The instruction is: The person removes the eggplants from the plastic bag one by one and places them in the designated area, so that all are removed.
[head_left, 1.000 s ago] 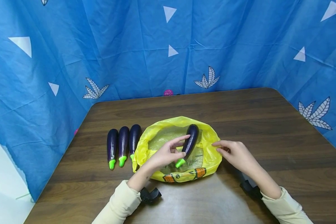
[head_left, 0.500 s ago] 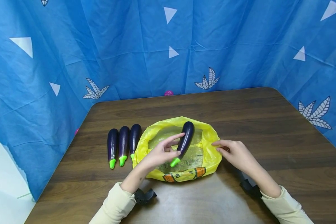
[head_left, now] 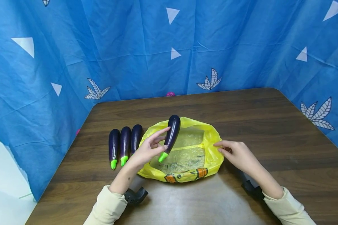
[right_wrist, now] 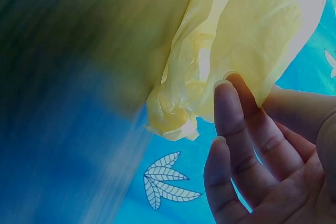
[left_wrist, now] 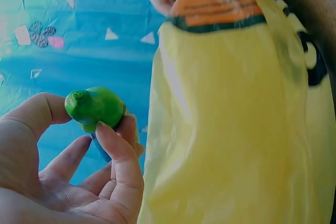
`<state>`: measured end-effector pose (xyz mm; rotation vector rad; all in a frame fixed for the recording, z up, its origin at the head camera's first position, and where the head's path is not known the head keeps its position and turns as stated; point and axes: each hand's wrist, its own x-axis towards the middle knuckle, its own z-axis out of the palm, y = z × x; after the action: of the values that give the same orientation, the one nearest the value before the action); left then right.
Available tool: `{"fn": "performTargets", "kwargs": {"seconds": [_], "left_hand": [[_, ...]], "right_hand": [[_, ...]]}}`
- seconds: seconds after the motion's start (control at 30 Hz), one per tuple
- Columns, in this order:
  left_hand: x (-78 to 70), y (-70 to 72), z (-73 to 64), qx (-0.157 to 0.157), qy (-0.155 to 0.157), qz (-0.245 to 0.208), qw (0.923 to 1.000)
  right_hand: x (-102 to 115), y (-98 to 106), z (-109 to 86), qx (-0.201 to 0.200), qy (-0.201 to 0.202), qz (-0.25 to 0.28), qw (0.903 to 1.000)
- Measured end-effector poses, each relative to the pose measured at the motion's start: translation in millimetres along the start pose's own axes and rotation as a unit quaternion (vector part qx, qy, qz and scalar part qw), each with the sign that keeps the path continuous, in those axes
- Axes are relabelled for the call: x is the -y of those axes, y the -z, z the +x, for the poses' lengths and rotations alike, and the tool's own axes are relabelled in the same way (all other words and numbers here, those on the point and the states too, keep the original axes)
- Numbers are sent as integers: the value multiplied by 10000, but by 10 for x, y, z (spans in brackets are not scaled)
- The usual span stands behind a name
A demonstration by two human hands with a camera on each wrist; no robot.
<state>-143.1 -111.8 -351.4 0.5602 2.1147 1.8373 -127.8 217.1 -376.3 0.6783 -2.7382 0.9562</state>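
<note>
My left hand [head_left: 146,151] grips a dark purple eggplant [head_left: 173,132] between thumb and fingers, tilted, with its green stem end toward me. It is over the left part of a yellow plastic bag [head_left: 215,153] that stands with its mouth spread wide. In the left wrist view the eggplant's green stem [left_wrist: 100,109] points at the camera, beside the bag's outer side [left_wrist: 226,119]. My right hand [head_left: 239,156] pinches the bag's right rim; the right wrist view shows the thin film [right_wrist: 252,40] between its thumb and fingers. The bag's inside holds no other eggplant that I can see.
Three more eggplants, a left one [head_left: 114,145], a middle one [head_left: 125,142] and a right one [head_left: 136,137], lie in a row left of the bag. The rightmost's stem end is hidden. A blue curtain [head_left: 146,47] hangs behind the wooden table [head_left: 264,118].
My left hand has moved left and slightly up with the eggplant, from the middle of the bag's mouth to its left side. The right hand keeps its place at the rim.
</note>
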Motion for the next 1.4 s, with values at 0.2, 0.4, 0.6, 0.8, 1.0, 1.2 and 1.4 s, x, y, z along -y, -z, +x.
{"fn": "performTargets", "kwargs": {"seconds": [0.2,0.4,0.6,0.8,1.0,1.2,1.4], "left_hand": [[-9,163,-90,-224,-82,73,9997],[-4,367,-215,-542,-100,10,9985],[-8,577,-353,-878,34,33,9961],[-12,773,-508,-1178,68,81,9930],[7,928,-642,-1498,81,227,9884],[35,1096,-765,-1826,-26,236,9829],[120,1308,-963,-2041,90,182,9787]], "right_hand": [[-3,-2,-1,3,-2,-20,10000],[-7,1,-3,-5,-28,-24,10000],[-15,0,-11,14,-58,9,10000],[-14,-1,-10,31,-60,24,10000],[-11,5,-6,34,-95,7,9999],[-15,2,-14,41,-110,-17,9999],[-11,-2,-10,-8,-19,-20,10000]]}}
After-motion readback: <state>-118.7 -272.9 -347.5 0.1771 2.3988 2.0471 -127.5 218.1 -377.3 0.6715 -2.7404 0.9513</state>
